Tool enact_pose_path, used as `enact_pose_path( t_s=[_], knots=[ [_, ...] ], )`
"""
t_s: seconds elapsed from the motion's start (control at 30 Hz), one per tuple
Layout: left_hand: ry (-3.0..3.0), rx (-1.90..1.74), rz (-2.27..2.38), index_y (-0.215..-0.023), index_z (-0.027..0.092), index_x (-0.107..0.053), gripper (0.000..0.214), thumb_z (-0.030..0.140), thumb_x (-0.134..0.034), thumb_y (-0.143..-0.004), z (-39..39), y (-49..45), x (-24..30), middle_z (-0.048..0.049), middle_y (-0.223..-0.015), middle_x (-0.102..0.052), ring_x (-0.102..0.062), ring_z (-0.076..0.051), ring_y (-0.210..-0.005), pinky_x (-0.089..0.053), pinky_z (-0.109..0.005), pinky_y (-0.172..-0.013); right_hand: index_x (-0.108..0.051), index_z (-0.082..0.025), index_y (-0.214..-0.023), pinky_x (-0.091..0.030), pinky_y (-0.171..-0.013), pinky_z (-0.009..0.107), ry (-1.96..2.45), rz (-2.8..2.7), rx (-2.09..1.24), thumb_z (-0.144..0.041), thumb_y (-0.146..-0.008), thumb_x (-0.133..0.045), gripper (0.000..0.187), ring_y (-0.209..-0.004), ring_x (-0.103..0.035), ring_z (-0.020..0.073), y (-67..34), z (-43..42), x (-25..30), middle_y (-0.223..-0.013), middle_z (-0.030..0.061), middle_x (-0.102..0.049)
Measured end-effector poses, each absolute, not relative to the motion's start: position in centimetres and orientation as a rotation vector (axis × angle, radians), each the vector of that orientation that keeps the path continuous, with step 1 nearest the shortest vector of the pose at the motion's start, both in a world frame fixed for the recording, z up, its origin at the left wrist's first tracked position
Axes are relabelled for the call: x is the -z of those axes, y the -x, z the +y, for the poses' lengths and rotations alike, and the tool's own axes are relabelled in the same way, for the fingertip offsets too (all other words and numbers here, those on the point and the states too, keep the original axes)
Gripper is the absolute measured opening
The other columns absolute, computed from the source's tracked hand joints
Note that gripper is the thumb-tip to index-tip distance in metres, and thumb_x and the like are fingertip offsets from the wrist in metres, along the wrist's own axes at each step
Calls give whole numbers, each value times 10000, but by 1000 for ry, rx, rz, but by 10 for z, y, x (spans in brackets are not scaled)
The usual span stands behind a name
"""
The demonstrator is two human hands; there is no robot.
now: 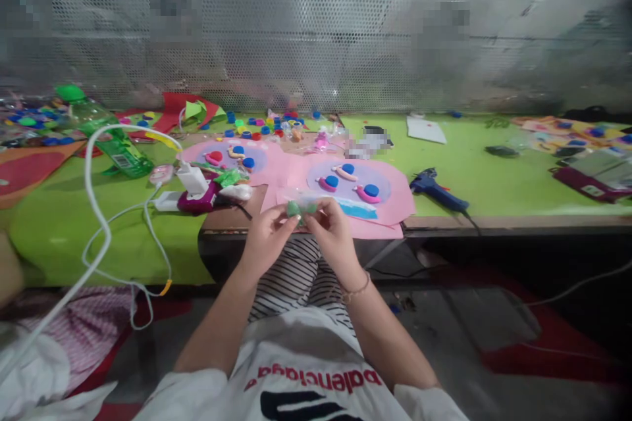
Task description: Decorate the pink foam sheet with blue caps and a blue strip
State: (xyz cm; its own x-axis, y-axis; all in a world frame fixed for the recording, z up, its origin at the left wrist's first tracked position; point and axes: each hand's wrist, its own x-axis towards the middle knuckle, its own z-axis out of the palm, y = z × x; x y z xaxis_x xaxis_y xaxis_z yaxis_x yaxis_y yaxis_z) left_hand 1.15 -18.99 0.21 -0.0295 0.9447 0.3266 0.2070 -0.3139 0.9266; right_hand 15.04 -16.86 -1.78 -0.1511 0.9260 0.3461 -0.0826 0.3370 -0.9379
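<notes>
Between my two hands is a small green lump in clear plastic (293, 209), which looks like modelling clay. My left hand (269, 230) pinches one side of it. On the other side, the fingers of my right hand (333, 227) are closed on it too. Just beyond lies a pink paper cutout (291, 174) with two rounded lobes. Each lobe carries a lilac oval (309, 177) with blue and red bottle caps (368, 191) and curved clay strips. A blue strip (359, 210) lies near my right hand.
A blue glue gun (439, 191) lies to the right. At left are a purple power strip (197, 197) with white plugs and cables, and a green bottle (116, 145). Loose bottle caps (266, 128) are scattered at the back, before a perforated metal panel (296, 26).
</notes>
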Motion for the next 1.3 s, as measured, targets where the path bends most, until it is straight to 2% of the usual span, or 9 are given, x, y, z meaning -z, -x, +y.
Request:
enact_pose_path(
  t_s=[0.23, 0.33, 0.53, 0.67, 0.77, 0.93, 1.03, 1.17, 1.3],
  knots=[
    [-1540, -1220, 1311, -862, 151, -723, 207, 309, -627, -768, -191, -12, 13, -22, -786, -733, -672, -170, -712, -540, -252, -677, -405, -301, -1363, -563, -768, 337, 828, -1685, -502, -159, -895, -512, 501, -1069, -521, 201, -172, -185, 35, -1207, 102, -431],
    [-1546, -1148, 1312, -739, 163, -683, 149, 307, -647, -740, -194, -13, 13, 16, -659, -680, -623, -135, -607, -496, -216, -592, -470, -302, -1332, -551, -801, 380, 823, -1772, -413, -133, -913, -478, 452, -1102, -520, 223, -177, -189, 30, -1191, 102, -482],
    [-1564, -1130, 1345, -588, 169, -548, 274, 362, -703, -706, -196, -13, 16, 48, -522, -547, -535, -101, -515, -418, -192, -519, -602, -250, -1070, -532, -654, 307, 779, -1705, -373, -161, -902, -549, 197, -897, -584, 187, -177, -186, 27, -995, 73, -580],
    [-1606, -1108, 1335, -552, 166, -519, 380, 455, -714, -703, -197, -12, 16, 48, -479, -515, -473, -85, -462, -358, -185, -464, -586, -226, -907, -511, -648, 298, 751, -1722, -466, -152, -887, -559, 81, -823, -574, 169, -180, -190, 22, -922, 57, -583],
    [-1672, -1119, 1320, -527, 162, -503, 417, 472, -703, -722, -200, -12, 13, 53, -466, -481, -427, -73, -449, -324, -180, -449, -584, -215, -900, -508, -673, 303, 743, -1765, -604, -187, -893, -561, 36, -823, -573, 170, -184, -196, 15, -914, 60, -579],
    [-1966, -1091, 1200, -567, 157, -548, 301, 285, -610, -833, -204, -9, 10, 42, -527, -499, -441, -76, -503, -342, -178, -502, -634, -196, -903, -492, -755, 318, 823, -1770, -712, -217, -953, -462, 181, -846, -580, 173, -191, -196, 8, -887, 71, -606],
    [-2094, -1034, 1134, -662, 160, -600, 219, 195, -546, -872, -205, -5, 11, 19, -614, -567, -503, -94, -580, -389, -183, -572, -657, -192, -848, -492, -702, 300, 822, -1801, -895, -237, -932, -497, 186, -768, -581, 162, -196, -188, 8, -826, 55, -613],
    [-2137, -903, 1109, -679, 153, -603, 247, 160, -486, -897, -206, 1, 10, 0, -656, -591, -525, -102, -615, -400, -185, -598, -691, -199, -896, -501, -693, 278, 720, -1781, -1264, -247, -911, -520, 179, -734, -591, 137, -203, -178, 8, -825, 27, -631],
    [-2044, -855, 1117, -679, 147, -622, 268, 196, -482, -902, -207, 1, 8, -11, -672, -625, -557, -115, -641, -415, -191, -612, -710, -208, -981, -508, -727, 270, 663, -1785, -1359, -272, -889, -577, 174, -798, -615, 137, -205, -175, 8, -889, 30, -660]
  ],
)
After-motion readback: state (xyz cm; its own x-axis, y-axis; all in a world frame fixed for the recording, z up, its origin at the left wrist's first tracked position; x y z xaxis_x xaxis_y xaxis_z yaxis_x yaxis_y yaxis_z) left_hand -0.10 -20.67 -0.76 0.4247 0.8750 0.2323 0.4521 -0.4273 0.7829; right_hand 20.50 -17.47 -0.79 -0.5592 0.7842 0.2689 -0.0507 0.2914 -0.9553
